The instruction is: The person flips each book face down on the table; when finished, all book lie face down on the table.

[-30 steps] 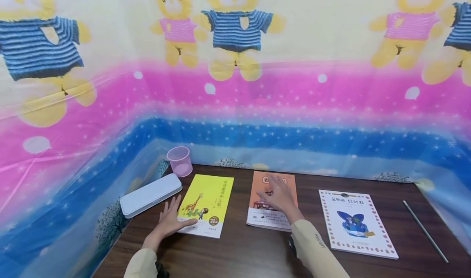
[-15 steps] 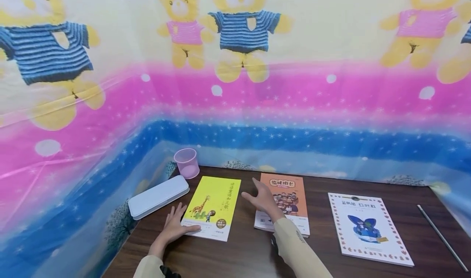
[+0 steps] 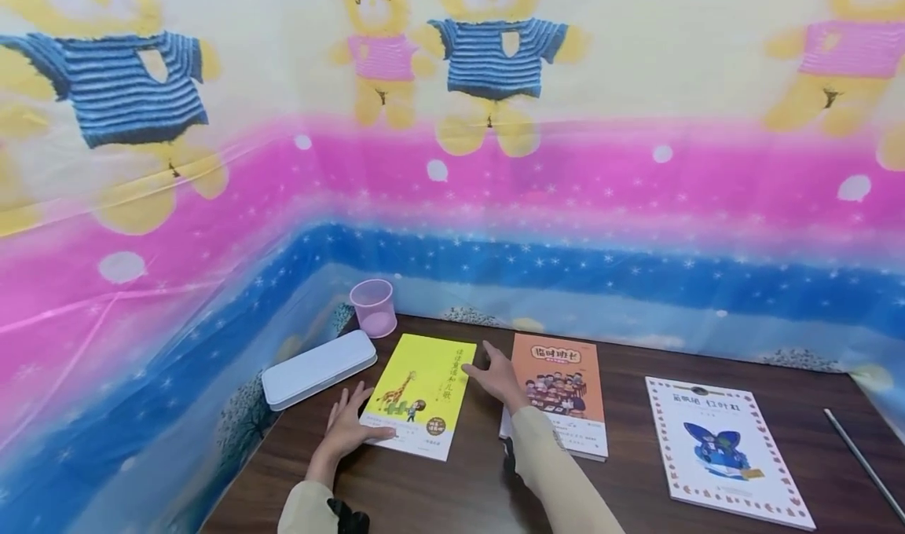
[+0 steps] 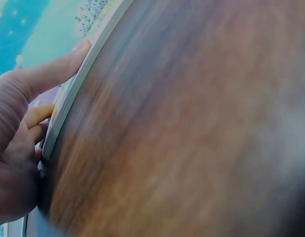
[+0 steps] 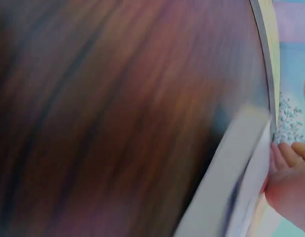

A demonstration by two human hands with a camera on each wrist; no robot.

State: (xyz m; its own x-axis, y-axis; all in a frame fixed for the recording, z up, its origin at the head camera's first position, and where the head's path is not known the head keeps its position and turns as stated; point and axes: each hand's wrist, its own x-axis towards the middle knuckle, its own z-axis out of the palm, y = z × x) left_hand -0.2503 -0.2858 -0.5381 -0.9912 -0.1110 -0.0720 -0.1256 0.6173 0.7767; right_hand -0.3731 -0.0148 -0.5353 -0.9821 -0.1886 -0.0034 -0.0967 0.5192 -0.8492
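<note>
The left hand (spread) touched the yellow book; the right hand, also spread, was near its right edge.

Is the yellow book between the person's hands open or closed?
Closed. In the head view, the yellow book lies flat, its printed front cover facing up, with no pages spread.

Dark table: books, case, cup, rod
</note>
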